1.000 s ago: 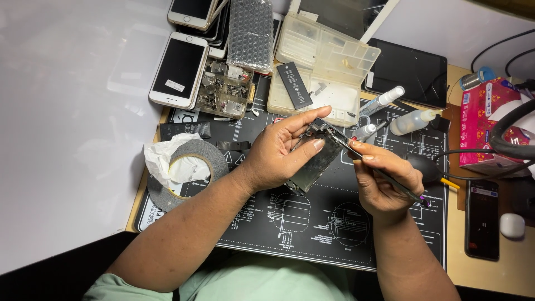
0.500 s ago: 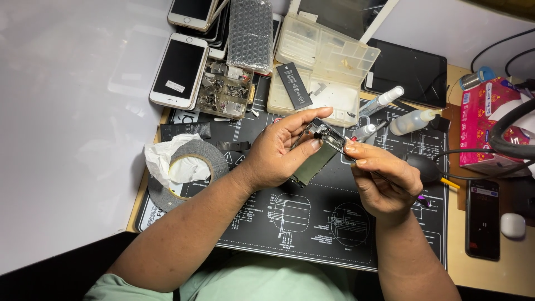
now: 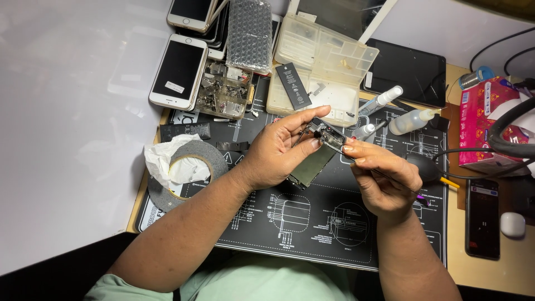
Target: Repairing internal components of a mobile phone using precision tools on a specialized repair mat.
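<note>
My left hand [image 3: 277, 151] grips an opened phone body [image 3: 313, 157], tilted above the black work mat [image 3: 312, 234]. Its thumb and fingers pinch the upper end, where small metal parts show. My right hand [image 3: 384, 179] holds a thin dark tool [image 3: 390, 179] like a pen. The tool's tip touches the top of the phone body next to the left fingertips.
A roll of grey tape with crumpled tissue [image 3: 184, 167] lies left on the mat. Behind are white phones [image 3: 179, 71], a tray of small parts [image 3: 223, 97], a clear compartment box [image 3: 320, 67], a loose battery [image 3: 293, 85], squeeze bottles [image 3: 409, 121], a dark tablet [image 3: 412, 72]. A black phone [image 3: 482, 218] lies right.
The phone body has been lifted and turned a little toward the right hand. The right hand moved up to its top end, with the tool tip now against it.
</note>
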